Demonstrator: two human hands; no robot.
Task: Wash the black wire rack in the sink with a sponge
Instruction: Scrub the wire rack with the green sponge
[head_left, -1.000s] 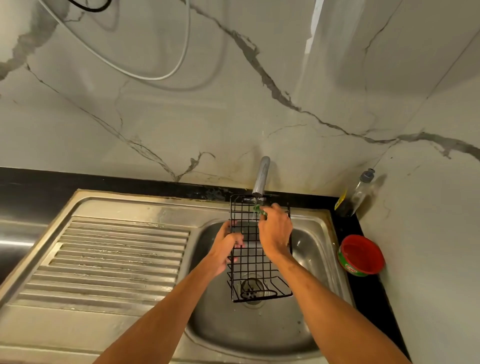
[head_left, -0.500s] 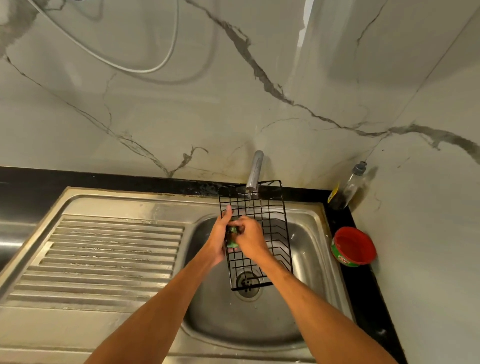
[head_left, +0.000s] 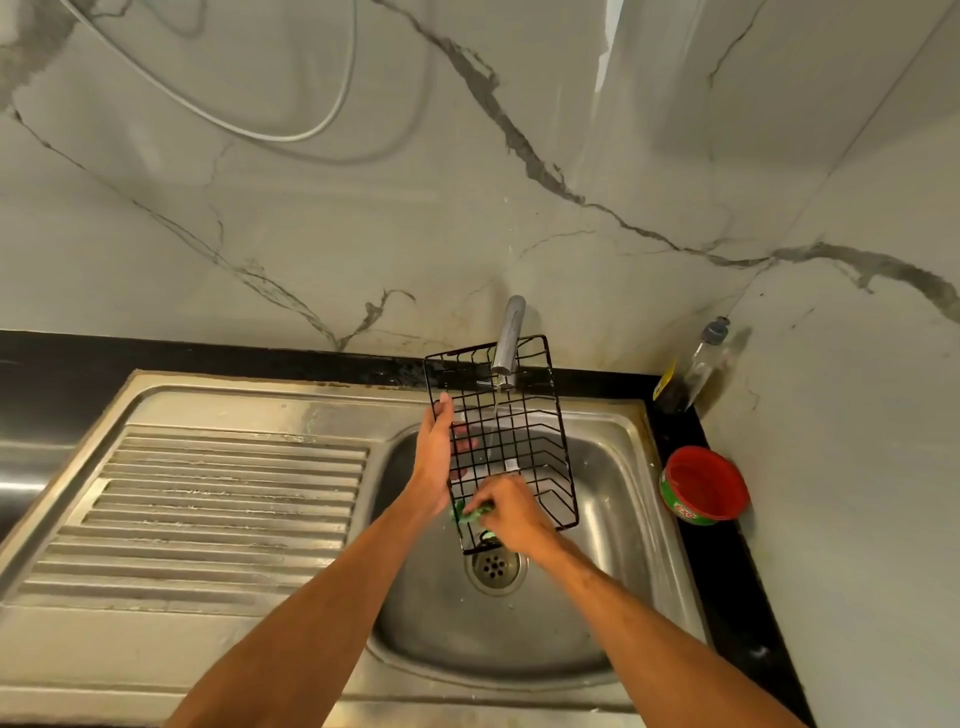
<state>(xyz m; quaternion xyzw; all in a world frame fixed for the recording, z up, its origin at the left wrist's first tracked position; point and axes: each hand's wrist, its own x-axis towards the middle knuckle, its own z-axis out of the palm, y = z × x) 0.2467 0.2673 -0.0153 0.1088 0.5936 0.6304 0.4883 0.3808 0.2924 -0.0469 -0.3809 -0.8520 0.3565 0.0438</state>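
Head view: black wire rack (head_left: 521, 415) held tilted over the stainless steel sink basin (head_left: 613, 525), its top end under the chrome tap (head_left: 509, 332), with a thin water stream falling onto the grid. Left hand (head_left: 435, 460) grips the rack's left edge, fingers curled behind the wires. Right hand (head_left: 514, 512) is clamped on a green sponge (head_left: 469, 515), pressed to the rack's lower end above the basin drain. Red round tub (head_left: 704, 486) sits on the black surface right of the basin.
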